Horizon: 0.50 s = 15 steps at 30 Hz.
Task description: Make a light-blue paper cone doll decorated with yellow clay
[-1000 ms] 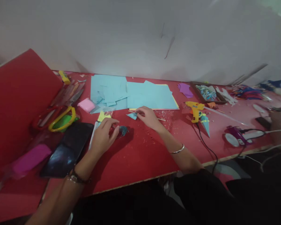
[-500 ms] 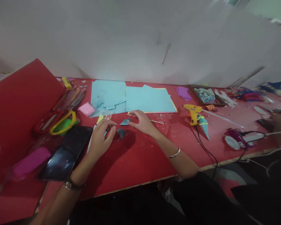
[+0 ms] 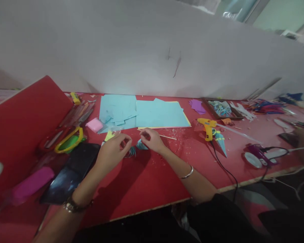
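Observation:
My left hand [image 3: 114,147] is raised over the red table, its thumb and fingertips curled together in a pinch. Whatever lies between them is too small to make out. My right hand [image 3: 153,140] faces it, fingers bent round, with a small light-blue paper piece [image 3: 141,145] at its thumb and fingertips. Between and below the hands are curled blue paper strips [image 3: 131,152], partly hidden by the left hand. Just behind the right hand lies a thin wooden stick [image 3: 168,137].
Blue sheets [image 3: 159,113] and paper scraps [image 3: 118,118] lie behind the hands. A yellow glue gun [image 3: 207,128] with a cord rests beside a blue paper cone [image 3: 221,144] on the right. Left are a dark phone [image 3: 71,175], yellow-handled scissors [image 3: 69,140] and a pink block [image 3: 94,125].
The view has tilted up slightly. My left fingertips have moved right and closed into a pinch. The small blue paper piece has shifted right, nearer my right hand, and looks rounder than before.

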Each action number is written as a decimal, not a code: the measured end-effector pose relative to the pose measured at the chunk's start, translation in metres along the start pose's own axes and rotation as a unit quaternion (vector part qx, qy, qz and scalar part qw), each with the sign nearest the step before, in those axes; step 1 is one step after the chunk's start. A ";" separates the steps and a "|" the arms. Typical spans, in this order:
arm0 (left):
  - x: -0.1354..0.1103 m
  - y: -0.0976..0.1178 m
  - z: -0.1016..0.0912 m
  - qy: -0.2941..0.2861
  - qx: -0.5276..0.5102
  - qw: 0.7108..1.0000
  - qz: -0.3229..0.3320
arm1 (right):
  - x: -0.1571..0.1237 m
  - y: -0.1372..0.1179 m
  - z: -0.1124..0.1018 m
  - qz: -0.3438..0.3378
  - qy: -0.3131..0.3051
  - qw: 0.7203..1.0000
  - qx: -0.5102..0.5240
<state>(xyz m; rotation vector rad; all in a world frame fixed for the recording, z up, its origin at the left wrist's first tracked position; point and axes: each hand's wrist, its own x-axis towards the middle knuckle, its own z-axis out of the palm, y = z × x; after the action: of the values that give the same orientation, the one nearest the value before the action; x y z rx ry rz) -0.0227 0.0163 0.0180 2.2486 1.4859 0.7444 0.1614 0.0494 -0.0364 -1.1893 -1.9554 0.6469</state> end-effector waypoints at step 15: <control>-0.002 -0.002 -0.003 0.042 -0.073 0.996 -0.003 | -0.002 -0.007 0.003 0.097 -0.035 0.989 0.108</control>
<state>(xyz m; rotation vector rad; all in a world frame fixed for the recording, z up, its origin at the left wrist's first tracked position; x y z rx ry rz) -0.0272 0.0149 0.0189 2.1268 1.4265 0.9246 0.1559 0.0440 -0.0338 -1.2428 -1.7861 0.9858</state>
